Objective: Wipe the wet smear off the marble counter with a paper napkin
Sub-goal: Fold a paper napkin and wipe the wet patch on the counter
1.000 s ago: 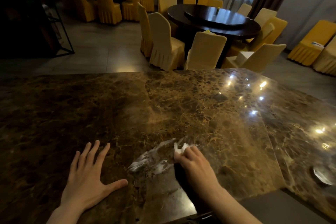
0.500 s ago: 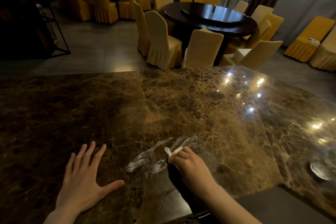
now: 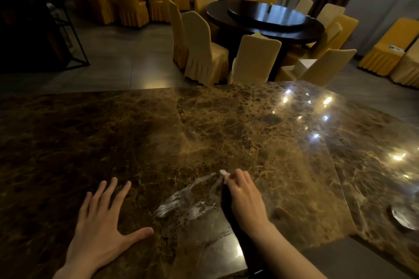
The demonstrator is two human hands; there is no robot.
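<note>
Mid-wipe: right hand (image 3: 243,197) fingers pinched on wadded napkin (image 3: 223,172) at smear (image 3: 188,201) far end. Streaks left toward near-left. Left hand (image 3: 102,229) splayed flat on counter (image 3: 249,138).

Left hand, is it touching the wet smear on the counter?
Apart. The head view shows the left hand flat on the marble counter, with bare stone between its thumb and the wet smear.

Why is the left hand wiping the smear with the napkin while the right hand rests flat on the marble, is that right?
Reversed. The head view shows the right hand pinching the napkin at the smear; the left hand rests flat on the marble counter.
</note>
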